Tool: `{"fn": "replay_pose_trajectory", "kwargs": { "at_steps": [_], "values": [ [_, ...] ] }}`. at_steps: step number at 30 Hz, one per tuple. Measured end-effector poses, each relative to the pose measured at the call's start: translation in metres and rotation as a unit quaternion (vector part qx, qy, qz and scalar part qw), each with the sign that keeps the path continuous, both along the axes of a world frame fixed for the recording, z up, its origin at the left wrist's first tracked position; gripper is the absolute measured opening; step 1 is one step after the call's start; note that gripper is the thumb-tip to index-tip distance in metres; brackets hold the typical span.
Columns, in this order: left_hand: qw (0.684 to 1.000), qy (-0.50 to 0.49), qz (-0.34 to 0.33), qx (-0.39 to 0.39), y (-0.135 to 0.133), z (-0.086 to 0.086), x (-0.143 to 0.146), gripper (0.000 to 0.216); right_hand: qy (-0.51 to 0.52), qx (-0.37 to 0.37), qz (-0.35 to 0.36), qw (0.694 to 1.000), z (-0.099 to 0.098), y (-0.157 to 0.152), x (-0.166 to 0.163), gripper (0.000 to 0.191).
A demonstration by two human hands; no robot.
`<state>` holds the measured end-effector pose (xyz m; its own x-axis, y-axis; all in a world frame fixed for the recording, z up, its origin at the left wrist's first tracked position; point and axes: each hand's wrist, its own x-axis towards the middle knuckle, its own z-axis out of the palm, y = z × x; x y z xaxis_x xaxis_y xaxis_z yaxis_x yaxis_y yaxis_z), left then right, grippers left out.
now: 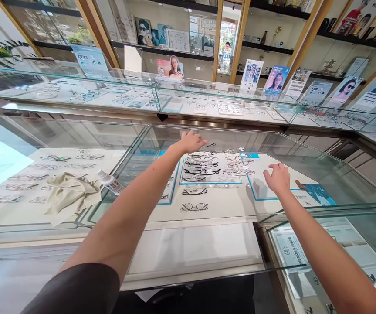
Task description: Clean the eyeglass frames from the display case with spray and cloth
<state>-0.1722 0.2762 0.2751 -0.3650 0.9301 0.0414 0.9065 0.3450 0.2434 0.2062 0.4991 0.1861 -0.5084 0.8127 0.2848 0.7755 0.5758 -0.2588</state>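
My left hand (191,141) reaches far across the glass top of a display case (272,144), its fingers curled and resting near the back edge, above a dark eyeglass frame (209,145). My right hand (277,178) lies on the glass further right, fingers bent and slightly apart, holding nothing. Under the glass, rows of eyeglass frames (201,168) lie on a white board with blue outlines. Two more frames (194,198) sit nearer to me.
A beige cloth (68,194) and a small spray bottle (110,182) lie on the glass counter at left. Behind stands a second row of glass cases (116,93) with glasses, brochures (276,79) and wall shelves.
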Motion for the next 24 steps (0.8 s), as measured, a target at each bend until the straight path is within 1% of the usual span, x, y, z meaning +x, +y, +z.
{"fn": "replay_pose_trajectory", "kwargs": {
  "at_steps": [4, 7, 10, 13, 15, 16, 18, 19, 21, 22, 23, 24],
  "values": [
    [1.000, 0.003, -0.010, -0.006, 0.000, -0.008, -0.001, 0.072, 0.001, 0.003, 0.000, 1.000, 0.000, 0.000, 0.001, 0.043],
    [1.000, 0.009, -0.011, -0.011, 0.000, -0.009, 0.001, 0.069, 0.002, 0.004, 0.000, 1.000, 0.001, -0.001, 0.001, 0.042],
    [1.000, 0.021, -0.007, -0.010, -0.004, -0.002, 0.011, 0.062, 0.005, 0.003, 0.001, 1.000, 0.002, -0.002, 0.001, 0.042],
    [0.998, 0.052, -0.004, 0.020, -0.021, 0.013, 0.035, 0.044, 0.009, -0.001, 0.002, 1.000, 0.002, -0.002, 0.001, 0.042],
    [0.996, 0.070, -0.013, 0.055, -0.045, 0.025, 0.063, 0.032, 0.013, -0.005, 0.002, 1.000, 0.005, -0.002, 0.002, 0.042],
    [0.994, 0.073, -0.024, 0.073, -0.061, 0.030, 0.080, 0.027, 0.015, -0.006, 0.003, 1.000, 0.009, -0.003, 0.003, 0.041],
    [0.988, 0.046, -0.084, 0.118, -0.103, 0.036, 0.115, 0.023, 0.040, 0.011, 0.017, 0.999, 0.024, -0.014, 0.005, 0.039],
    [0.986, 0.026, -0.101, 0.129, -0.126, 0.037, 0.131, 0.021, 0.063, 0.030, 0.033, 0.997, 0.036, -0.024, 0.006, 0.037],
    [0.984, -0.014, -0.120, 0.131, -0.176, 0.034, 0.159, 0.021, 0.146, 0.086, 0.102, 0.980, 0.069, -0.062, 0.008, 0.034],
    [0.983, -0.030, -0.126, 0.131, -0.200, 0.031, 0.169, 0.021, 0.164, 0.084, 0.152, 0.971, 0.088, -0.089, 0.009, 0.033],
    [0.981, -0.046, -0.135, 0.135, -0.222, 0.026, 0.176, 0.020, 0.153, 0.053, 0.225, 0.961, 0.106, -0.121, 0.009, 0.032],
    [0.978, -0.063, -0.139, 0.141, -0.243, 0.021, 0.181, 0.018, 0.115, -0.003, 0.325, 0.939, 0.122, -0.155, 0.010, 0.031]
  ]
}}
